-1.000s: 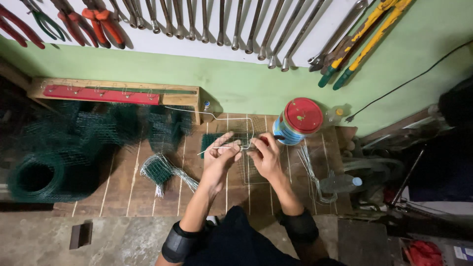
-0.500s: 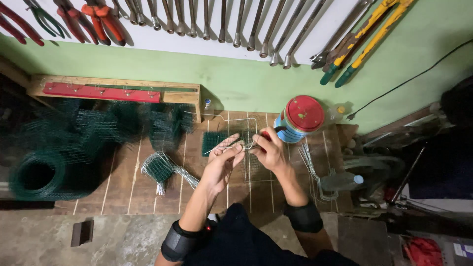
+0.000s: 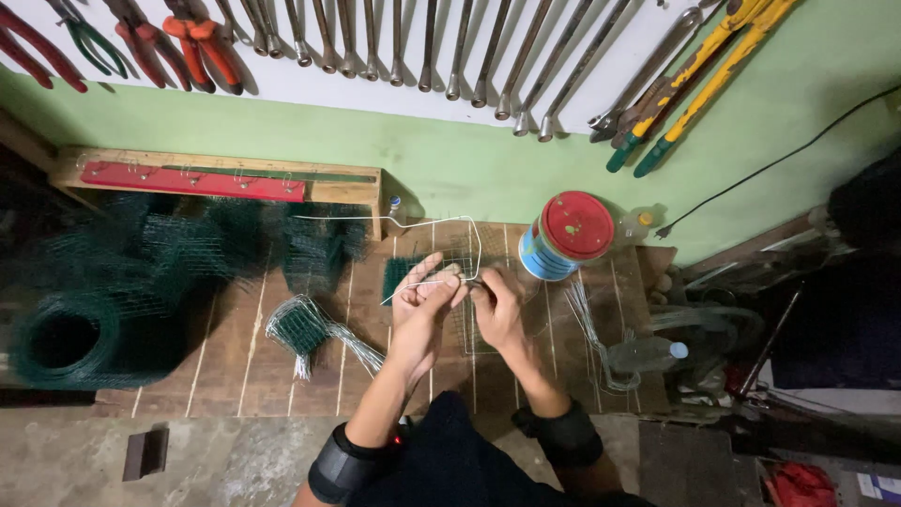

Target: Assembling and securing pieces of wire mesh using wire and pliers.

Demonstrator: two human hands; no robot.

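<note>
Green wall (image 3: 450, 169) fills the upper half of the frame, and on a white strip along its top edge hang a row of metal wrenches (image 3: 450, 47), red and orange pliers (image 3: 188, 42) at the upper left and yellow-handled cutters (image 3: 694, 75) at the upper right. Below it lies a wooden board (image 3: 235, 366) with pale lines, set on a rough floor. At the centre of the frame both hands meet over a small piece of wire mesh (image 3: 465, 319) that lies flat on the board. The left hand (image 3: 422, 310) pinches a thin light wire (image 3: 413, 221) between thumb and fingers; the wire rises from the fingers, runs left towards the upper middle and bends back down in a loop. The right hand (image 3: 497, 310) is closed just beside the left, fingertips touching the same spot, though what it grips is too small to tell. Just right of the hands and higher stands a blue tin with a red lid (image 3: 568, 235). To the left of the hands lies a bundle of cut wires around green mesh (image 3: 305, 329), and at the far left a roll of dark green mesh (image 3: 66, 338). A wooden rail with a red strip (image 3: 206, 178) sits against the wall at the left.
</note>
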